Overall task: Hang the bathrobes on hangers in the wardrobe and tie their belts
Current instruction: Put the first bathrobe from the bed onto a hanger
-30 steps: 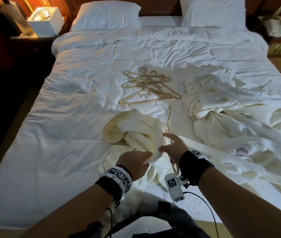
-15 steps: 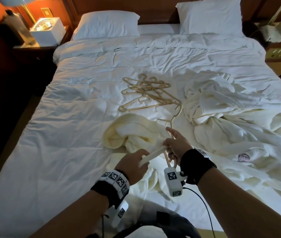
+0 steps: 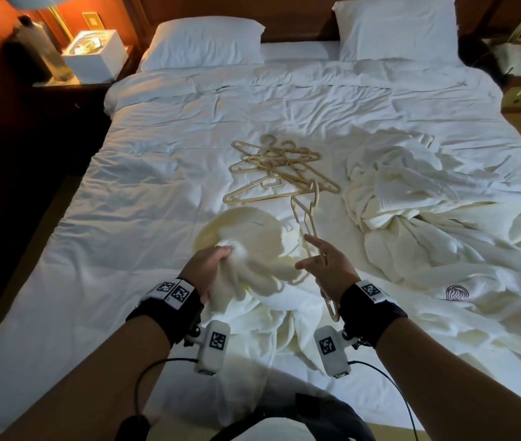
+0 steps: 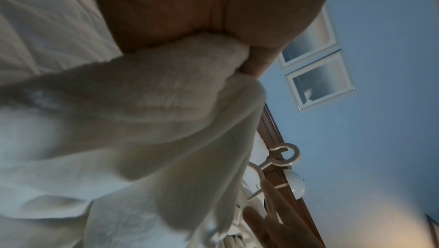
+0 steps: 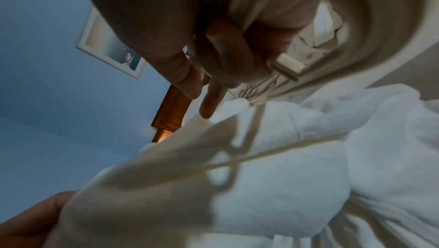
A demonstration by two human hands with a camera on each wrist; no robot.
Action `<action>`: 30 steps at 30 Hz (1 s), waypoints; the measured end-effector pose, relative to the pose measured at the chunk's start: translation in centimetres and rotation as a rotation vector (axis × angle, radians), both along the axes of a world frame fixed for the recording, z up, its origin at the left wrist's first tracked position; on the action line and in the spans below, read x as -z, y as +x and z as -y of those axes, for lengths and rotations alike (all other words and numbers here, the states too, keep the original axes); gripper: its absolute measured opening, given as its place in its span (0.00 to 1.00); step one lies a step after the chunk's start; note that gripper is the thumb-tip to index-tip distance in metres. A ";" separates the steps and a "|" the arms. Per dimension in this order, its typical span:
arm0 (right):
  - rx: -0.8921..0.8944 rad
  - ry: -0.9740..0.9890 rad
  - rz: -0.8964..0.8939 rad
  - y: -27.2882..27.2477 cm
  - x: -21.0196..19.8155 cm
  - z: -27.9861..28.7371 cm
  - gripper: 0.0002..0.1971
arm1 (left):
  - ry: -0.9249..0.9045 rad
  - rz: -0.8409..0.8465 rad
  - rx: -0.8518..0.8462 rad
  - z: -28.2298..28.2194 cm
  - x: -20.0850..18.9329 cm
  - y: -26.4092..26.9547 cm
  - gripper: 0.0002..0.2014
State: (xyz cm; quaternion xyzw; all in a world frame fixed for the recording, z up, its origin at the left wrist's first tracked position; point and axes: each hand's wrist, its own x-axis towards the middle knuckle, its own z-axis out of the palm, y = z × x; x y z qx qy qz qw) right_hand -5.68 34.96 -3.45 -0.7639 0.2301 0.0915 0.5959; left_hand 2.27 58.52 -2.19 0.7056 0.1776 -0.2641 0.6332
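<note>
A cream bathrobe [image 3: 253,246] lies bunched at the near middle of the bed. My left hand [image 3: 219,259] grips a fold of it and lifts it; the left wrist view shows the fingers [image 4: 256,60] closed round the robe's terry cloth [image 4: 142,120]. My right hand [image 3: 305,253] holds a beige plastic hanger [image 3: 307,214] beside the robe, hook pointing away, thumb and forefinger stretched out. In the right wrist view the other fingers [image 5: 225,54] curl round the hanger [image 5: 356,26] above the robe [image 5: 285,177]. The wardrobe is not in view.
Several more hangers [image 3: 278,167] lie tangled in the middle of the bed [image 3: 125,249]. Another heap of white robes [image 3: 412,198] covers its right side. Two pillows [image 3: 205,43] rest at the headboard. A nightstand with a lamp and white box [image 3: 95,55] stands far left.
My left hand has pulled a bunch of the robe up and to the left. My right hand has raised the hanger off the bed and spread its thumb and forefinger.
</note>
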 end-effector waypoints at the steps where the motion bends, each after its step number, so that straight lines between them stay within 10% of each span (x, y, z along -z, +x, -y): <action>1: 0.002 -0.018 0.017 -0.1 0.0 -0.2 0.23 | 0.003 -0.015 -0.015 -0.2 0.3 0.1 0.11; 7: -0.031 0.007 0.011 -0.2 -0.4 -1.5 0.10 | -0.059 0.064 0.074 -0.1 -0.2 -0.8 0.13; 11: 0.050 0.201 -0.092 0.2 -0.2 -2.5 0.22 | 0.001 0.222 0.616 2.0 -1.5 -3.2 0.17; 15: 0.070 0.094 -0.127 0.7 0.2 -2.4 0.04 | 0.100 0.050 1.031 4.1 -0.9 -6.1 0.23; 21: 0.208 0.253 -0.059 0.1 -0.9 0.0 0.12 | 0.459 0.520 0.707 3.1 1.0 -3.6 0.19; 24: 0.163 0.349 -0.044 -0.2 -1.6 0.5 0.15 | 0.472 0.788 0.669 4.0 0.4 -1.4 0.35; 27: 0.068 0.472 -0.023 -0.6 -2.5 0.2 0.16 | 0.459 0.728 0.844 6.1 -1.8 0.5 0.50; 30: 0.037 0.550 0.025 -1.2 -3.1 -0.2 0.20 | 0.587 0.540 1.077 7.0 -2.2 1.8 0.35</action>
